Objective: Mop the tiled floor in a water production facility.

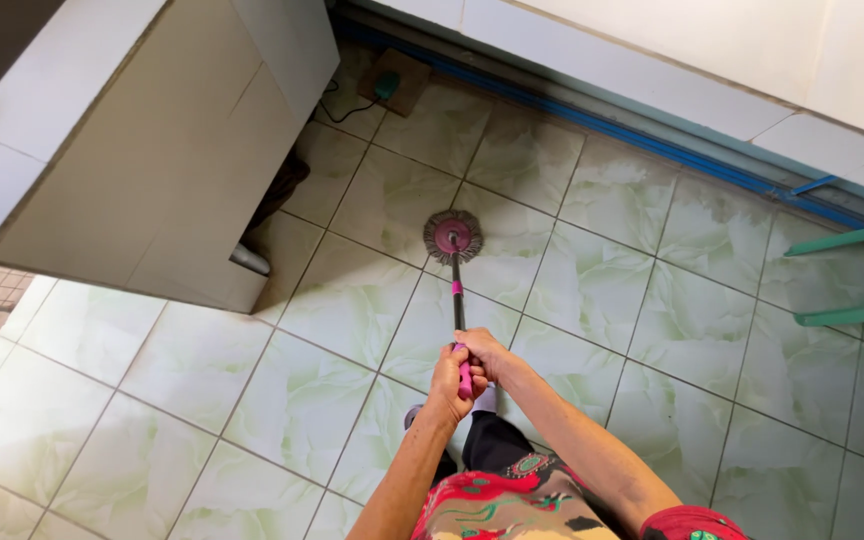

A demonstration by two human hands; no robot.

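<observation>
Both my hands grip the pink handle end (465, 380) of a spin mop. My left hand (447, 382) wraps the handle from the left and my right hand (484, 352) closes over it from the right, just above. The dark pole (457, 290) runs away from me to the round mop head (453, 237), grey fringe around a pink hub, which rests flat on the pale green marbled floor tiles (352, 300).
A tiled concrete counter block (142, 150) stands at the left, a grey pipe (250, 260) at its foot. A blue pipe (592, 125) runs along the far wall base. Green furniture legs (847, 240) stick in at the right. A small wooden board with a cable (392, 85) lies near the corner.
</observation>
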